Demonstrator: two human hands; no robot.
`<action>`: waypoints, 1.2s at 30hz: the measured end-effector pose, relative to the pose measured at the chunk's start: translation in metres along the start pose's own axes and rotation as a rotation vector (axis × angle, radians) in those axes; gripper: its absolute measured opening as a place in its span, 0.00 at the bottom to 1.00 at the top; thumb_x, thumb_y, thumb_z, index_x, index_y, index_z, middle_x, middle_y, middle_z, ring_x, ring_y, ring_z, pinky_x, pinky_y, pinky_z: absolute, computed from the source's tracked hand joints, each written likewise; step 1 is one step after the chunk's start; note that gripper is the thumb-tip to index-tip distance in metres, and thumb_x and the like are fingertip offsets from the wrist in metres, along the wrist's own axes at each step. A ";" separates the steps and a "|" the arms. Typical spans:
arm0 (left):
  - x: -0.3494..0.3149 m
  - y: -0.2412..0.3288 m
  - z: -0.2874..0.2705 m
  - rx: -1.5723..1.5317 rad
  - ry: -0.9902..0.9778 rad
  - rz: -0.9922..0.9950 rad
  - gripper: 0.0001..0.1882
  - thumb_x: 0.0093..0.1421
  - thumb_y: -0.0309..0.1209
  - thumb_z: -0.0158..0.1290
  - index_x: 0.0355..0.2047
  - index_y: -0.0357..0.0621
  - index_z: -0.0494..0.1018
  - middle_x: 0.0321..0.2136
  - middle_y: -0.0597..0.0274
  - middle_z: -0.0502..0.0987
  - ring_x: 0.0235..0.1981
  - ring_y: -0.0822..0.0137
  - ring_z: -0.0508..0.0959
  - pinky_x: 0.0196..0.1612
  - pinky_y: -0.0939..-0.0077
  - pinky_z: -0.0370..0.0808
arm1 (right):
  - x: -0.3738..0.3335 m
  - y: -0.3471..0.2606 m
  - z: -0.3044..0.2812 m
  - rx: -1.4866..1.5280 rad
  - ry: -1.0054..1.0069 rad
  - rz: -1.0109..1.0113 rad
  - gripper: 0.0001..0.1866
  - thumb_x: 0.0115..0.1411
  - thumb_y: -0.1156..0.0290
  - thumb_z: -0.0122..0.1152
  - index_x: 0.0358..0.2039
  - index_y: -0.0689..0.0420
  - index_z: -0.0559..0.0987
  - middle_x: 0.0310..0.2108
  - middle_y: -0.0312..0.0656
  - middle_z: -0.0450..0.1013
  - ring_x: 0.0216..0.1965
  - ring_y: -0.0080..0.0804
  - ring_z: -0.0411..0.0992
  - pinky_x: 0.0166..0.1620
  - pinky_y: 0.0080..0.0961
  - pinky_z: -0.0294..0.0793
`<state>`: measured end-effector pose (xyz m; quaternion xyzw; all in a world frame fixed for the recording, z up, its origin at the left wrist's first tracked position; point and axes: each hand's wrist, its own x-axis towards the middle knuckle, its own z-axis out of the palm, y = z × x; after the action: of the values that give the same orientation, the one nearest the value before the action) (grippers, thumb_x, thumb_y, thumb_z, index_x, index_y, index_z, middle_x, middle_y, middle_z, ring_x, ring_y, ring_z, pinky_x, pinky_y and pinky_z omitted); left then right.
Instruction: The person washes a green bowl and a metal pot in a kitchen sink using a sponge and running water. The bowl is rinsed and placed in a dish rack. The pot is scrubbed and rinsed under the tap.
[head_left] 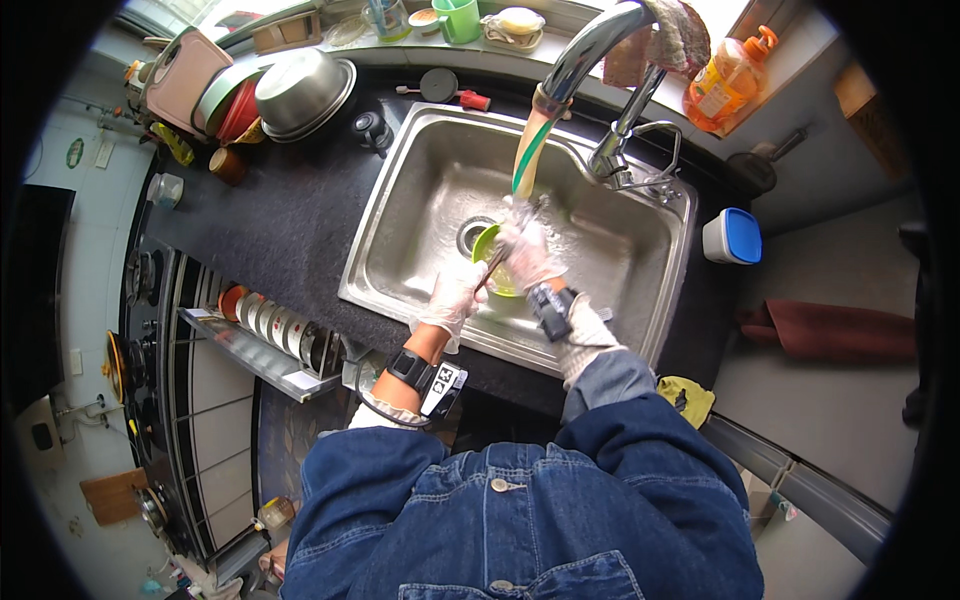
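A thin, dark, stick-like utensil slanted over the round lime-green bowl in the stainless-steel sink, its long axis running from the gloved left hand, closed on its near end, toward the gloved right hand, whose blurred fingers' grip I couldn't tell. The basin spread both sides.

Blue denim jkt w/ btns, clear gloves, blk wristbands
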<state>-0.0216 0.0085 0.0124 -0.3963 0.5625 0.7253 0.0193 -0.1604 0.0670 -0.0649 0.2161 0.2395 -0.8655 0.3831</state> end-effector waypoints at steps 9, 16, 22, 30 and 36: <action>0.021 -0.015 0.004 0.320 0.115 0.240 0.14 0.59 0.37 0.50 0.21 0.42 0.74 0.12 0.68 0.70 0.09 0.80 0.64 0.11 0.84 0.57 | -0.025 0.034 0.008 -0.373 0.033 -0.049 0.17 0.63 0.54 0.42 0.25 0.53 0.66 0.12 0.30 0.59 0.09 0.20 0.55 0.12 0.18 0.55; 0.005 -0.016 -0.003 0.305 0.035 0.243 0.17 0.57 0.36 0.51 0.15 0.42 0.73 0.10 0.66 0.69 0.10 0.76 0.66 0.16 0.77 0.64 | 0.016 0.009 -0.016 -0.313 0.085 -0.260 0.15 0.63 0.55 0.41 0.25 0.51 0.64 0.12 0.30 0.56 0.09 0.21 0.53 0.13 0.19 0.54; -0.019 -0.004 -0.026 0.317 0.056 0.186 0.16 0.56 0.36 0.51 0.16 0.41 0.73 0.08 0.70 0.66 0.08 0.81 0.60 0.10 0.85 0.54 | 0.042 -0.071 -0.049 -0.310 0.386 -0.350 0.14 0.62 0.58 0.43 0.27 0.54 0.70 0.16 0.33 0.64 0.14 0.26 0.63 0.17 0.24 0.64; -0.011 -0.013 -0.009 0.193 0.158 0.316 0.15 0.56 0.36 0.51 0.18 0.40 0.74 0.08 0.69 0.66 0.08 0.80 0.61 0.12 0.84 0.56 | 0.000 -0.039 -0.016 0.139 -0.133 -0.065 0.09 0.60 0.68 0.46 0.36 0.57 0.74 0.30 0.37 0.74 0.31 0.30 0.72 0.37 0.27 0.74; -0.010 -0.019 0.006 0.223 0.335 0.413 0.15 0.58 0.35 0.49 0.19 0.39 0.74 0.09 0.68 0.68 0.12 0.79 0.66 0.17 0.82 0.62 | -0.022 -0.016 0.001 -0.091 0.026 -0.303 0.09 0.61 0.63 0.50 0.36 0.54 0.73 0.30 0.33 0.72 0.31 0.24 0.70 0.36 0.23 0.72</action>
<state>-0.0090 0.0247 0.0036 -0.3831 0.7031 0.5719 -0.1787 -0.1595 0.0879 -0.0481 0.1708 0.3135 -0.8988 0.2544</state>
